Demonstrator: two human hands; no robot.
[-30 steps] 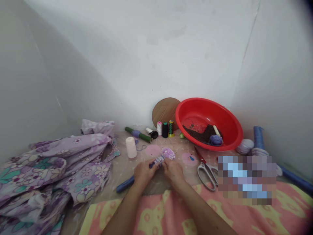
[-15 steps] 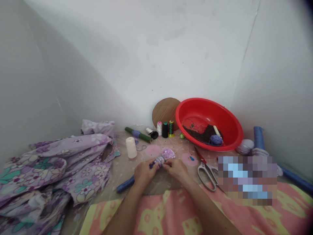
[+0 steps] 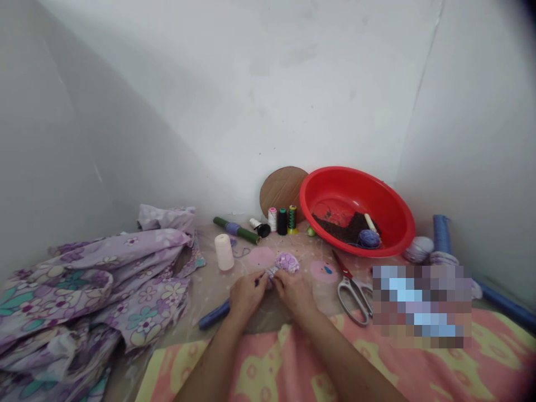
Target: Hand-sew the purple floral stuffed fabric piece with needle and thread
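A small lilac floral fabric bundle (image 3: 287,262) sat on a clear plastic sheet (image 3: 201,290) printed with pink circles, directly in front of the person. Its narrow neck was partly hidden by the hands. The left hand (image 3: 247,296) and right hand (image 3: 295,293) were close together, each grip pressed in and pinching the bundle from its own side; the exact finger placement could not be told. Judged: a short hold near the neck suited so small a piece and gave steady control.

A blue rod (image 3: 214,315) lay beside the left hand, and steel scissors (image 3: 352,296) lay right of the right hand. Further back stood a cream thread cone (image 3: 224,252) and three smaller thread spools (image 3: 282,221). The red plastic basin (image 3: 402,223) held dark brown material (image 3: 341,231), a purple yarn ball (image 3: 369,239) and a cream-coloured stick (image 3: 371,222). A heap of floral fabric (image 3: 92,279) lay to the left.
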